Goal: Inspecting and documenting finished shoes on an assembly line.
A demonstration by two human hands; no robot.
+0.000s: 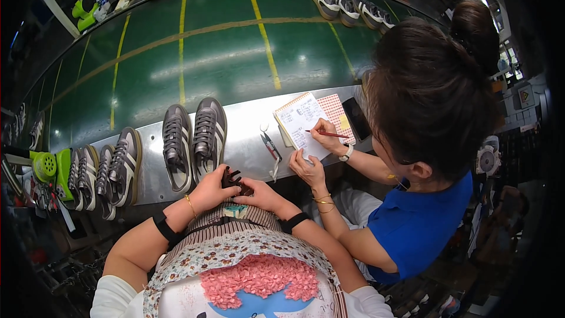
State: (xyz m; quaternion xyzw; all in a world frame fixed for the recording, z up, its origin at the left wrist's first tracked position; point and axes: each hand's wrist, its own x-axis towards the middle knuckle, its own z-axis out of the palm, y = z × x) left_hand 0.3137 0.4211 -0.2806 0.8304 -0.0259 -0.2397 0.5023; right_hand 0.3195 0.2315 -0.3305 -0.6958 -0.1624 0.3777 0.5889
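Head view: your left hand (213, 191) and right hand (262, 196) close on a small, dark-brown, pronged bundle (243, 188). Grip: fingertips pinching it, just near of the silver metal bench (247, 119). Probably light, pliable; best held mid-body, off the thin prongs. Material unclear.

Wording was not legible. Handwritten lines covered a notebook page (302, 116), located forward and to the right of the right hand (262, 196). A triangular sign was fixed to a grey box (525, 95), far right of that hand. Letter-like marks stood on the white garment front (182, 299), bodyward of it.
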